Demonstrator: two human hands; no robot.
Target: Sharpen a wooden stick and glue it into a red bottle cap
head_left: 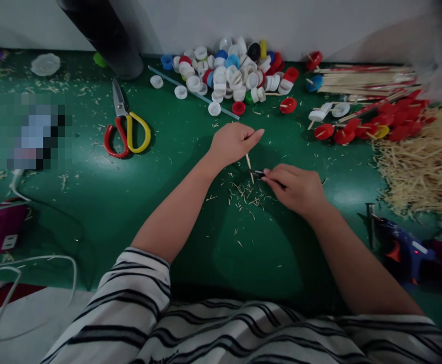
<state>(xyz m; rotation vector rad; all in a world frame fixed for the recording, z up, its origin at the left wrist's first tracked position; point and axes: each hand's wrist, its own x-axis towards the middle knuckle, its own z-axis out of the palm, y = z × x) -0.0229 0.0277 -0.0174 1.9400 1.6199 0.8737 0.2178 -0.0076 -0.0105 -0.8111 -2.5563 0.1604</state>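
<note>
My left hand point(233, 143) is closed around a thin wooden stick point(248, 163), whose lower end points down toward the table. My right hand point(295, 188) pinches a small dark blade point(257, 173), its tip touching the stick or just beside it. Most of the blade's handle is hidden in my fingers. Beneath the hands, fine curled wood shavings point(246, 196) lie scattered on the green table point(190, 222).
Behind my hands is a pile of bottle caps point(228, 76). Scissors point(127, 124) lie to the left. To the right are bundled sticks point(368, 81), red caps point(398, 119), a straw-like heap point(421, 167) and a blue glue gun point(406, 247). A dark cylinder point(105, 40) stands at the back.
</note>
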